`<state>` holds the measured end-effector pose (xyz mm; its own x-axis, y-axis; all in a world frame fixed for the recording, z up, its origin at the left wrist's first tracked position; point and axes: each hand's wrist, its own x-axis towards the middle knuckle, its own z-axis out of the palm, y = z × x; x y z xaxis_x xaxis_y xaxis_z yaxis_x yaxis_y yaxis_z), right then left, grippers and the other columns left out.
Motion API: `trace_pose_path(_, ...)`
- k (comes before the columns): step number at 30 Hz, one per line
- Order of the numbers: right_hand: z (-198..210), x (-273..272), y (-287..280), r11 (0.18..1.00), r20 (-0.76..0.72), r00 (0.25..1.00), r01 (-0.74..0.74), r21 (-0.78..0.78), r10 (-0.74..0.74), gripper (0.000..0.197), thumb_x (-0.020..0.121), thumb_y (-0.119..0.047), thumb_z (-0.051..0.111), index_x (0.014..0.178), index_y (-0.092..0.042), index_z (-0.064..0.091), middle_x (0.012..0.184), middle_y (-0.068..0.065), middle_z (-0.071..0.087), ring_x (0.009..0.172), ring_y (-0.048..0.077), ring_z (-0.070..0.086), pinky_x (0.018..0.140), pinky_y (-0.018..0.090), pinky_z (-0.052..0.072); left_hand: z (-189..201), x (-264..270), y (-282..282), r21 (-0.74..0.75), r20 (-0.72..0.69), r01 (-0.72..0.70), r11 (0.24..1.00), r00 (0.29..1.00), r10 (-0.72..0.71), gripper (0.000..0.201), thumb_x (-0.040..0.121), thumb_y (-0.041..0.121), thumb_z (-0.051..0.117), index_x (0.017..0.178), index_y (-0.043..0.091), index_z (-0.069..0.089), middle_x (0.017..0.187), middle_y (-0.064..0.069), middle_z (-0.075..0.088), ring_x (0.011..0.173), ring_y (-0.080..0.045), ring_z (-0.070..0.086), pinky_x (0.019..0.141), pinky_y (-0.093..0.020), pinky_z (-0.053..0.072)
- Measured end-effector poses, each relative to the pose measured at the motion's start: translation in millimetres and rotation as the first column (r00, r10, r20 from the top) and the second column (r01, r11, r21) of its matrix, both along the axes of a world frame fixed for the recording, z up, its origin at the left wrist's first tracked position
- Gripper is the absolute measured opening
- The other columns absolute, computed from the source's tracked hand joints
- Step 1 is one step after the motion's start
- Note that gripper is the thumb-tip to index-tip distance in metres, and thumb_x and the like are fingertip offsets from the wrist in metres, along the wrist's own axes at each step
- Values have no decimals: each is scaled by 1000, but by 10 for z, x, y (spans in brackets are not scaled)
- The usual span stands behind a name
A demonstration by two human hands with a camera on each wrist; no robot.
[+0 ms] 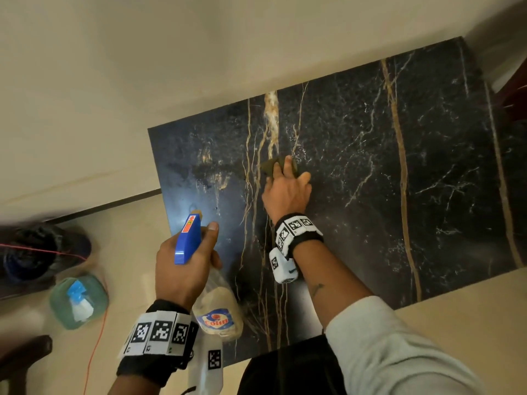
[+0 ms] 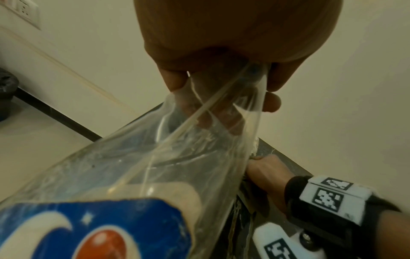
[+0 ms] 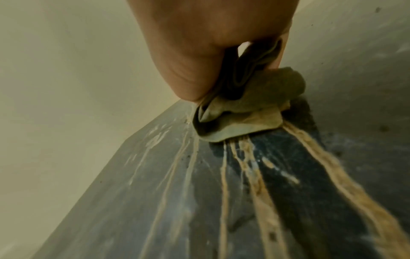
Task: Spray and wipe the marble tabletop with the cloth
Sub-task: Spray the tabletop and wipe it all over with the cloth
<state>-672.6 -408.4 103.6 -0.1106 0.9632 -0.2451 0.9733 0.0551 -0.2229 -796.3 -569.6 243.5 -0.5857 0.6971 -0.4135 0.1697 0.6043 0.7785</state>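
Observation:
The black marble tabletop (image 1: 370,166) has gold and white veins and stands against a cream wall. My right hand (image 1: 286,189) grips a crumpled olive cloth (image 1: 269,166) and holds it down on the marble near a pale vein; in the right wrist view the cloth (image 3: 250,112) bunches under my palm. My left hand (image 1: 185,263) grips a clear spray bottle (image 1: 216,309) with a blue trigger head (image 1: 188,240), held over the table's near left corner, nozzle pointing at the marble. In the left wrist view the bottle (image 2: 137,168) fills the picture. Wet droplets speckle the marble (image 3: 155,201).
On the floor at the left stand a green bottle with a blue and white cap (image 1: 78,300) and a dark bin (image 1: 37,258). An orange cable (image 1: 95,346) runs over the floor. A dark red chair (image 1: 513,89) stands by the table's far right end.

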Motion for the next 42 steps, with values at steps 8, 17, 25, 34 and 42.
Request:
trace_pose_path(8, -38, 485, 15, 927, -12, 929, -369, 70, 371, 49, 99, -49, 47, 144, -34, 53, 162, -11, 32, 89, 20, 35, 72, 32, 42, -38, 53, -79, 7, 31, -31, 1000, 999, 31, 34, 99, 36, 65, 66, 38, 71, 58, -5, 70, 63, -32, 71, 84, -55, 57)
trace_pose_path(17, 18, 589, -506, 918, -59, 916, -397, 10, 397, 45, 98, -48, 49, 142, -37, 55, 163, -16, 29, 91, 22, 39, 79, 37, 46, -110, 160, -45, 48, 12, 18, 999, 1000, -18, 42, 99, 37, 65, 64, 13, 65, 55, -7, 68, 61, -26, 69, 80, -46, 56)
trace_pose_path(25, 16, 432, -969, 983, -12, 983, -184, -16, 184, 50, 101, -47, 44, 149, -34, 44, 167, -10, 18, 100, 27, 42, 82, 38, 44, -162, 237, -186, 68, -13, 40, 997, 999, -39, 34, 99, 38, 64, 71, 19, 67, 55, -6, 68, 62, -26, 69, 78, -43, 56)
trace_pose_path(34, 35, 770, -1283, 996, 6, 996, -94, -7, 95, 50, 102, -48, 43, 149, -34, 46, 167, -8, 21, 98, 26, 42, 81, 36, 43, -98, 317, -370, 96, 0, 41, 995, 999, -41, 26, 99, 38, 65, 74, 35, 63, 56, -7, 69, 62, -24, 70, 74, -35, 53)
trace_pose_path(42, -15, 1040, -1350, 986, 16, 987, -163, 33, 162, 48, 101, -49, 44, 146, -33, 52, 165, -11, 27, 95, 25, 43, 80, 36, 46, -132, 421, -557, 40, 9, 68, 997, 998, -68, 36, 99, 40, 64, 68, 22, 67, 56, -6, 69, 62, -25, 70, 78, -45, 58)
